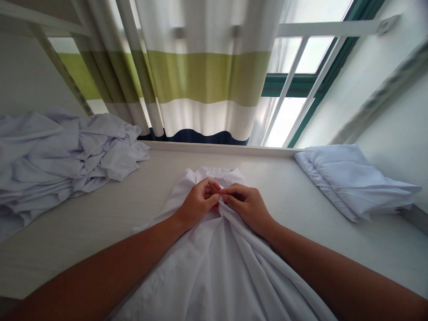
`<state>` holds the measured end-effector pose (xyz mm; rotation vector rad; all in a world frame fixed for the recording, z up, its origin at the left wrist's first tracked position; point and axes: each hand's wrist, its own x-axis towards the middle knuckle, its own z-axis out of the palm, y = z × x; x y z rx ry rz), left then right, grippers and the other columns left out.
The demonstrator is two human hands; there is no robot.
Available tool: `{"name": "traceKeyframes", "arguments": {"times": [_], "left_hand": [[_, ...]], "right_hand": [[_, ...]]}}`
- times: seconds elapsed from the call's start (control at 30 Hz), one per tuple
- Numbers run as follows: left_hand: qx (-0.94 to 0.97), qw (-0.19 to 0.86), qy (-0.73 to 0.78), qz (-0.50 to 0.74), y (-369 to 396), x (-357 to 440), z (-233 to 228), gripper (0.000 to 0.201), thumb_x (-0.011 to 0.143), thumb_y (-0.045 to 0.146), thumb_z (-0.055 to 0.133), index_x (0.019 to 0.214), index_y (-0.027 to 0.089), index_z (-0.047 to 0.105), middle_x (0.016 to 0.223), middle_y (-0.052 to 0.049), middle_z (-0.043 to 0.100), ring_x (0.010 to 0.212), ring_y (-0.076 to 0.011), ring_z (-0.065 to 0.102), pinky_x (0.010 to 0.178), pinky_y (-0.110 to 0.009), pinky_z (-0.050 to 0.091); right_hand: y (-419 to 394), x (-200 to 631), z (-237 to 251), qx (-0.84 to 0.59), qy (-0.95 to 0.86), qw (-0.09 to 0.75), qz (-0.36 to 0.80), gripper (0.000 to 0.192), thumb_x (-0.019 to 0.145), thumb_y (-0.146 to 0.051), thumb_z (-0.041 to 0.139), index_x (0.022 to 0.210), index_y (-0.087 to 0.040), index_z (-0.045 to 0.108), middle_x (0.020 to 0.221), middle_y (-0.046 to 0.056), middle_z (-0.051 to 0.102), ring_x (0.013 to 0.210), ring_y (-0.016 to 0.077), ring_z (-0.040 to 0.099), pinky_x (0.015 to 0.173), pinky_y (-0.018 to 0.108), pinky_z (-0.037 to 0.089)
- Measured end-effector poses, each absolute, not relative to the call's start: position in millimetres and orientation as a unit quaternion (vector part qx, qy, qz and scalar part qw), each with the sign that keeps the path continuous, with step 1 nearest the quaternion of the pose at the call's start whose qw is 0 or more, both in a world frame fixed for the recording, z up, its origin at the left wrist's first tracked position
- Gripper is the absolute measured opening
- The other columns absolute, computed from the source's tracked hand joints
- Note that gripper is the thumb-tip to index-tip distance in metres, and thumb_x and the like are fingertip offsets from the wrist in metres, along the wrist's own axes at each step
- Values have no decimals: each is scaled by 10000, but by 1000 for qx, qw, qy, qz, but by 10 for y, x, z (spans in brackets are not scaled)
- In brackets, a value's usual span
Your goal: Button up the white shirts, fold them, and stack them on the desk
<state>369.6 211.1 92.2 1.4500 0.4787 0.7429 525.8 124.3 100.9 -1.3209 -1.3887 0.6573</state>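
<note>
I'm seeing the white cloth (224, 273) on the pale surface (160, 177), long axis running away toward the curtain (206, 78). Left hand (200, 197) and right hand (249, 204) are pinching it near its far end, most of it spreading nearer. They're hiding the pinched spot; frame bottom is cutting off the near end.
</note>
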Motion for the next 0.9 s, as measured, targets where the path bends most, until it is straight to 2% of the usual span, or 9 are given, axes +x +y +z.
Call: {"name": "traceKeyframes", "arguments": {"times": [0.63,0.9], "left_hand": [[659,638,230,326,2112,3690,950,193,795,215,693,958,153,610,840,-27,656,658,-113,605,608,-233,514],[658,640,246,311,2128,3699,930,163,813,230,669,952,151,641,729,1,627,575,-99,557,566,-227,467]], "right_hand": [[1294,5290,994,-517,-545,536,385,191,820,-308,703,947,-173,748,940,52,750,886,201,685,850,348,536],[1319,5290,966,-514,-534,547,389,168,785,-284,731,854,-172,626,824,14,663,756,152,614,698,286,508]]}}
